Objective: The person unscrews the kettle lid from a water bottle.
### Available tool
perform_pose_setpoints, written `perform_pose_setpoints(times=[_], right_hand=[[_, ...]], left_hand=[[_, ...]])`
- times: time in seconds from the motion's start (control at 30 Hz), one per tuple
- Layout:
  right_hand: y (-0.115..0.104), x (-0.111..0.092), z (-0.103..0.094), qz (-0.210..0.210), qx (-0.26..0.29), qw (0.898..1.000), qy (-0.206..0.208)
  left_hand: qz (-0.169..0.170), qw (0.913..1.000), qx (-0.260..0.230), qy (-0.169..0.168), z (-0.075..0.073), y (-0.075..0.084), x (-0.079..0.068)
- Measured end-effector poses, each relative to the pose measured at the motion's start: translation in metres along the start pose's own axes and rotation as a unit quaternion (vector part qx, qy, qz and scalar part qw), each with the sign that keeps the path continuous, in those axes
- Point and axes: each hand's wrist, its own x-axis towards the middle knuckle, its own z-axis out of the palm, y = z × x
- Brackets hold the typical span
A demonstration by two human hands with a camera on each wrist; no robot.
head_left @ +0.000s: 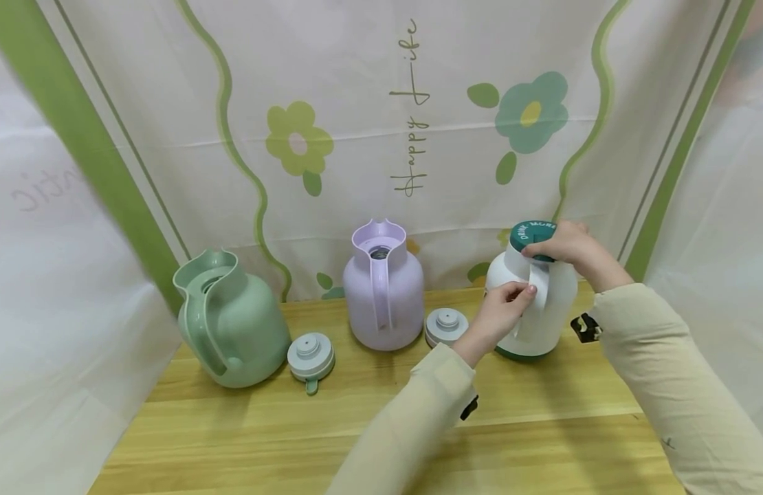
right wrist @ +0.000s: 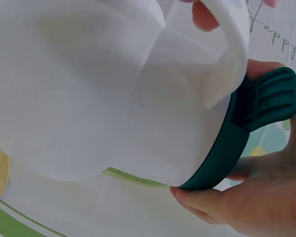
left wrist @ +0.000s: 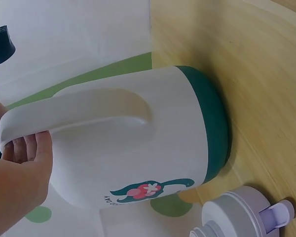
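A white thermos jug [head_left: 559, 302] with a dark green base stands upright at the right of the table. My right hand [head_left: 570, 244] grips its dark green lid [head_left: 533, 232] from above, thumb and fingers on opposite sides of the rim. In the right wrist view the lid [right wrist: 222, 158] sits on the jug's neck, its ribbed tab [right wrist: 274, 98] sticking out past the handle. My left hand [head_left: 504, 313] holds the upper part of the jug's handle [left wrist: 79, 111], its fingers curled behind it in the left wrist view. A flower print [left wrist: 148, 190] decorates the jug's side.
A lilac jug [head_left: 357, 295] stands lidless in the middle, a grey-white stopper [head_left: 446, 323] beside it. Further left is a lidless green jug [head_left: 258, 330], with another stopper [head_left: 310, 354] next to it. A printed curtain [head_left: 357, 69] hangs behind the wooden table [head_left: 264, 440].
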Motion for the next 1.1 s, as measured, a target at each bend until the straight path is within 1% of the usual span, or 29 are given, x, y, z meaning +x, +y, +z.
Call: perform_pose_setpoints(times=[0.13,0.23,0.37,0.47,0.63,0.77,0.87,1.03,1.1], right_hand=[[0.000,0.000,0.002,-0.007,0.010,1.000,0.001],[0.000,0.000,0.001,-0.011,0.017,1.000,-0.003],[0.001,-0.001,-0.002,-0.009,0.016,1.000,-0.009],[0.003,-0.002,-0.002,-0.014,0.016,1.000,-0.014],[0.006,-0.001,-0.002,-0.028,0.021,0.999,-0.024],[0.009,-0.001,-0.002,-0.039,0.007,0.999,-0.028],[0.011,0.000,-0.003,-0.048,-0.007,0.998,-0.030],[0.017,0.001,-0.007,-0.072,-0.037,0.996,-0.036],[0.019,0.001,-0.009,-0.081,-0.041,0.995,-0.042]], left_hand=[[0.004,1.0000,-0.002,0.007,0.001,-0.001,0.000],[0.005,0.9999,0.011,0.012,0.002,0.000,0.001],[0.011,0.9981,0.058,0.018,0.004,0.003,0.002],[0.008,0.9959,0.087,0.024,0.005,0.006,0.003],[-0.008,0.9917,0.124,0.031,0.006,0.008,0.002],[-0.019,0.9918,0.122,0.034,0.008,0.008,0.002],[-0.018,0.9926,0.114,0.036,0.009,0.008,0.002],[-0.014,0.9923,0.115,0.042,0.011,0.009,0.001],[-0.016,0.9924,0.114,0.043,0.012,0.009,0.001]])
